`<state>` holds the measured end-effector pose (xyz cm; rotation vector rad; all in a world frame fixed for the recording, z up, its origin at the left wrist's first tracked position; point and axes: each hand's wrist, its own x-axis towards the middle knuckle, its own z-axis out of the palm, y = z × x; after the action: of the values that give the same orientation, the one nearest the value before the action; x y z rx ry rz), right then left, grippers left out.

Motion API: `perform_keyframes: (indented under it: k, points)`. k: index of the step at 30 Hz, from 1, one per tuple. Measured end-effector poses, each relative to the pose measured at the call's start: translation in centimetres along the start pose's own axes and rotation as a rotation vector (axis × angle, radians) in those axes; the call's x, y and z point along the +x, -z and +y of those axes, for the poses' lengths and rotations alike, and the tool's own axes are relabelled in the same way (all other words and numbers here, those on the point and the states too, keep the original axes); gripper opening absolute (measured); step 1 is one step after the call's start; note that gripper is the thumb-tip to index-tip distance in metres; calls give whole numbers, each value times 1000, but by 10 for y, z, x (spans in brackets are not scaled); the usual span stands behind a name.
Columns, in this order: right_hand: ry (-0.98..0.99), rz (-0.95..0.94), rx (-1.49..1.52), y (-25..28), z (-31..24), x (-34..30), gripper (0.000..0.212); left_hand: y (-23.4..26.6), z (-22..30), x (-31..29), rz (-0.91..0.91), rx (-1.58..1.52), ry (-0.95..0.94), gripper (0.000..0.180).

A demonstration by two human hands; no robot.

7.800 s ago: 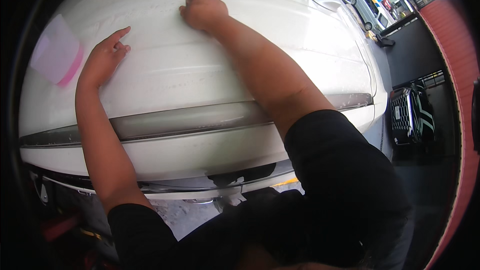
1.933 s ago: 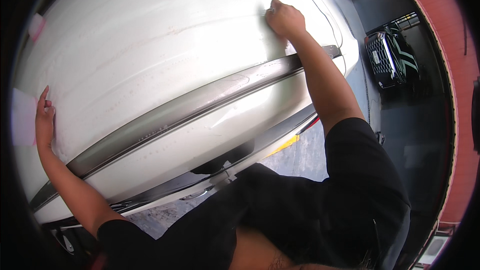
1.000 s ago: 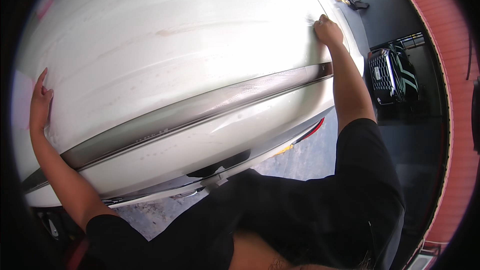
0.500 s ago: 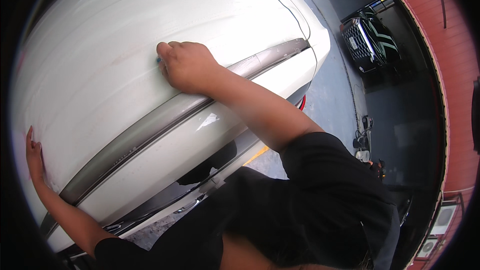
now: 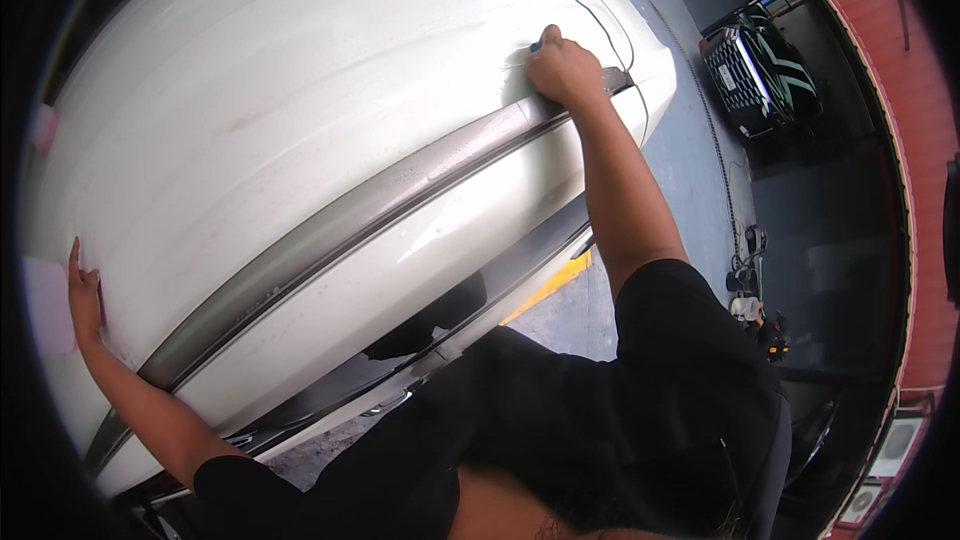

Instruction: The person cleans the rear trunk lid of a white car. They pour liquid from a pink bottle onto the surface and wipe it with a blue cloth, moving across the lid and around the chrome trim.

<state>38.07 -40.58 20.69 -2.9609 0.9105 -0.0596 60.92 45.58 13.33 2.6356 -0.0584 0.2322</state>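
A white car roof (image 5: 290, 90) spreads in front of me, its surface wet-looking and faintly streaked. Along its near side runs a curved silver-grey roof rail (image 5: 400, 175). My right hand (image 5: 566, 68) is closed on the roof, just beyond the rail's right end. A bit of a small teal thing (image 5: 535, 47) shows at its fingers; the rest is hidden under the hand, so its kind cannot be made out. At the far left, my left hand (image 5: 86, 302) rests against the roof with the index finger stretched out, holding nothing that I can see.
Below the rail are the car's white side and dark windows (image 5: 430, 325). A black car (image 5: 755, 80) stands at the upper right. Pale pink sheets (image 5: 48, 305) show at the left rim. Equipment and cables (image 5: 745, 280) lie on the grey floor (image 5: 690, 180), marked with a yellow line (image 5: 550, 290).
My right hand has slid right and away from me along the rail, toward the roof's right end. My left hand stays on the roof at the left. More of the pink sheets shows.
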Motion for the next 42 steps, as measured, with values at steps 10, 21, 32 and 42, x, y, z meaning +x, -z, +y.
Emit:
perform_keyframes:
  k: [10,21,32,42]
  points:
    - [876,-278,286,16,-262,-160,32,-12,23,-27,155,190,-65,59]
    - [108,-77,35,5,65,27,36,-9,154,-139,577,252,75,47]
    - [928,-288,284,9,-339,-170,39,-10,198,-121,371,186,-43,32]
    - [1016,293,799,-10,-264,-204,40,-2,210,-133,207,-25,-251,45]
